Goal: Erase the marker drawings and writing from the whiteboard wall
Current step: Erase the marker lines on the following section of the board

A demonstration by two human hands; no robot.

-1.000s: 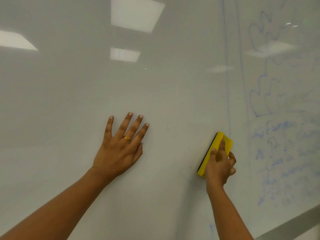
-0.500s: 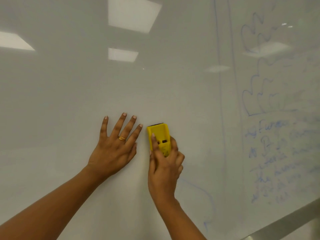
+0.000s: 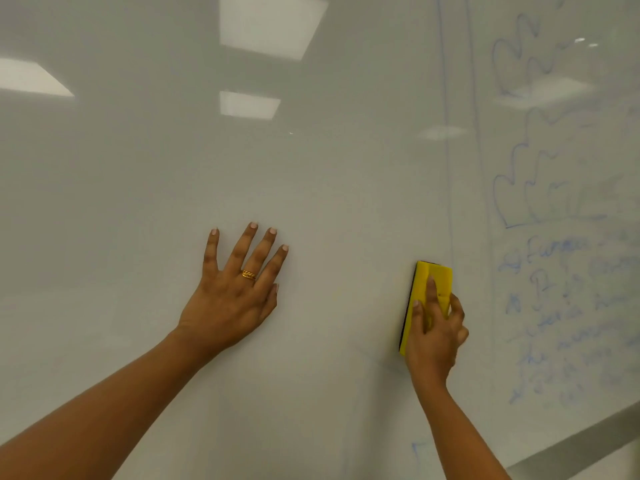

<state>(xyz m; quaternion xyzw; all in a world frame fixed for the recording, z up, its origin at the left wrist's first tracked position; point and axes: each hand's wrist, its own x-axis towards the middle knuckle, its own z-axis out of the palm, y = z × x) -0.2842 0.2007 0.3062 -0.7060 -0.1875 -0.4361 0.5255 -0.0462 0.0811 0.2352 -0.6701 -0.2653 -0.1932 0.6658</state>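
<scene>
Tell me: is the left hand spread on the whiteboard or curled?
Spread. The left hand rests on the whiteboard, its fingers straight and parted.

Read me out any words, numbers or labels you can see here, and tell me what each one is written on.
The blue handwriting on the whiteboard wall: several lines, too faint and blurred to read.
The blue scalloped drawing above it: shapes only, no words.
The yellow eraser in the right hand: no readable label.
The small blue mark near the bottom: too faint to read.
</scene>
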